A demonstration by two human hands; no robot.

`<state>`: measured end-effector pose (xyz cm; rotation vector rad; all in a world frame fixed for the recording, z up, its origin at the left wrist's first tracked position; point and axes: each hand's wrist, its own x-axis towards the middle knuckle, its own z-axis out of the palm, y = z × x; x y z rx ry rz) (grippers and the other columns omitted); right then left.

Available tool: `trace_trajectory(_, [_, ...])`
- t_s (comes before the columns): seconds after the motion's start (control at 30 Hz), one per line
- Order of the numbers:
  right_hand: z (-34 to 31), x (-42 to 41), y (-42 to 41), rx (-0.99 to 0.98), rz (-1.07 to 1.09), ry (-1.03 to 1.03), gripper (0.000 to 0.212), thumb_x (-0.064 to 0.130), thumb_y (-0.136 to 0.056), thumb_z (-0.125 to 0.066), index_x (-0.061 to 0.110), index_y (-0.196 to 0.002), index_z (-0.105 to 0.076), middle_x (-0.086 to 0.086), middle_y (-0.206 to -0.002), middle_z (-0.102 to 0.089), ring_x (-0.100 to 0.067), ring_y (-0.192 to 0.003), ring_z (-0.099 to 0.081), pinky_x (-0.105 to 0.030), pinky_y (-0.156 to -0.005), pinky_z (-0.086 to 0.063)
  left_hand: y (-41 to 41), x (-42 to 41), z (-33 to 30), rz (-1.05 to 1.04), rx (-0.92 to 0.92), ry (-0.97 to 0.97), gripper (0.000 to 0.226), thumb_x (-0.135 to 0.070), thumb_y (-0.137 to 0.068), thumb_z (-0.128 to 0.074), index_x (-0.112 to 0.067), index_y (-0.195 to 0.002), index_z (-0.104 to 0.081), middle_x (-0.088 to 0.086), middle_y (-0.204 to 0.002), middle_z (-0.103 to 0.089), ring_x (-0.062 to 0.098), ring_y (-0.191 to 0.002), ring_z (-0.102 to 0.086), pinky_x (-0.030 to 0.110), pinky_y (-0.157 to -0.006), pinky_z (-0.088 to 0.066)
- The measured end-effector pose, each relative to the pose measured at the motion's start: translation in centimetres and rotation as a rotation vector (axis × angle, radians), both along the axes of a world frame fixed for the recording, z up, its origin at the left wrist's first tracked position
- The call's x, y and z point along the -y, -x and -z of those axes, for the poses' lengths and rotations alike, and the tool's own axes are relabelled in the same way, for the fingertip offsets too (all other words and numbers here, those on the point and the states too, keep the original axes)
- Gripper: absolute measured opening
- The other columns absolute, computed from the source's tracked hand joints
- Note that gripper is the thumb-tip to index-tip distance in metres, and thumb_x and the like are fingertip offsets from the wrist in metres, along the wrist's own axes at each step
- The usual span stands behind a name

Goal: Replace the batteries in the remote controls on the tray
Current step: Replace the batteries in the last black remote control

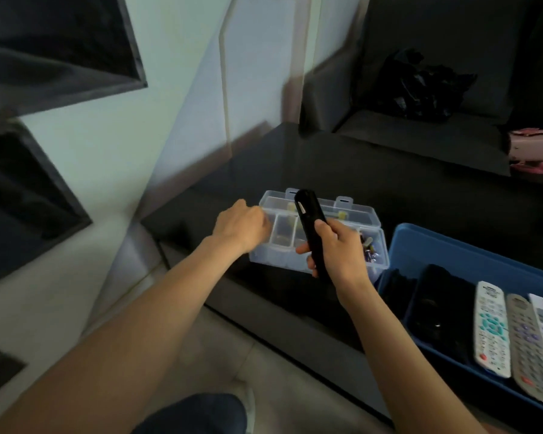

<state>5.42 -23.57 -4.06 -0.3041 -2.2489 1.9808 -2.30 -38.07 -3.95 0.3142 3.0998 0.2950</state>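
My right hand grips a slim black remote control, held upright in front of a clear plastic compartment box with its lid open. My left hand reaches into the box's left compartment with its fingers curled down; whether they hold anything is hidden. Small batteries lie in the box's right compartment. A blue tray at the right holds two black remotes and three light-coloured remotes side by side.
Box and tray stand on a dark glossy low table. Behind it is a dark sofa with a black bag and a pink item. Pale floor tiles lie to the left, and my knee shows below.
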Motion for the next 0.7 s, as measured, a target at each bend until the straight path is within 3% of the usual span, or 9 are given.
trace_trajectory(0.1, [0.4,0.1,1.5,0.028,0.034,-0.053,0.019,0.022,-0.101,-0.041,0.018,-0.094,-0.058,-0.012,-0.071,-0.069,-0.017,-0.048,-0.054,-0.024,-0.040,-0.040,1.0,0.0,-0.4,0.178,0.120,0.113,0.028,-0.027,-0.095,-0.038,-0.014,-0.103,-0.062,0.008,-0.105,-0.045,0.022,-0.088,-0.046,0.032,-0.074,-0.036])
trace_trajectory(0.2, [0.9,0.9,3.0,0.086,0.041,-0.095,0.020,0.021,-0.100,-0.040,0.013,-0.103,-0.058,-0.012,-0.071,-0.069,-0.015,-0.045,-0.053,-0.024,-0.039,-0.040,2.0,0.5,-0.5,0.320,0.189,0.271,0.030,-0.016,-0.094,-0.037,-0.013,-0.113,-0.060,0.009,-0.112,-0.052,0.023,-0.102,-0.041,0.034,-0.082,-0.028])
trace_trajectory(0.4, [1.0,0.9,3.5,0.092,0.009,-0.163,0.021,0.021,-0.100,-0.040,0.016,-0.110,-0.058,-0.011,-0.068,-0.068,-0.011,-0.042,-0.053,-0.022,-0.039,-0.042,3.4,0.7,0.3,0.349,0.347,0.345,0.018,-0.015,-0.091,-0.041,-0.013,-0.102,-0.055,0.008,-0.111,-0.048,0.031,-0.111,-0.042,0.044,-0.102,-0.032])
trace_trajectory(0.57, [1.1,1.0,3.3,0.072,0.006,-0.243,0.017,0.021,-0.100,-0.040,0.020,-0.103,-0.056,-0.009,-0.067,-0.066,-0.010,-0.043,-0.054,-0.019,-0.038,-0.042,3.9,0.5,0.6,0.290,0.401,0.315,0.013,-0.023,-0.089,-0.045,-0.018,-0.098,-0.052,0.010,-0.117,-0.046,0.034,-0.110,-0.043,0.049,-0.098,-0.038])
trace_trajectory(0.7, [1.0,1.1,3.3,0.059,-0.011,-0.299,0.014,0.020,-0.100,-0.041,0.022,-0.099,-0.054,-0.010,-0.070,-0.065,-0.010,-0.044,-0.055,-0.018,-0.037,-0.043,3.8,0.6,0.2,0.275,0.430,0.202,0.007,-0.026,-0.087,-0.048,-0.020,-0.086,-0.045,0.005,-0.106,-0.045,0.027,-0.097,-0.047,0.042,-0.091,-0.042])
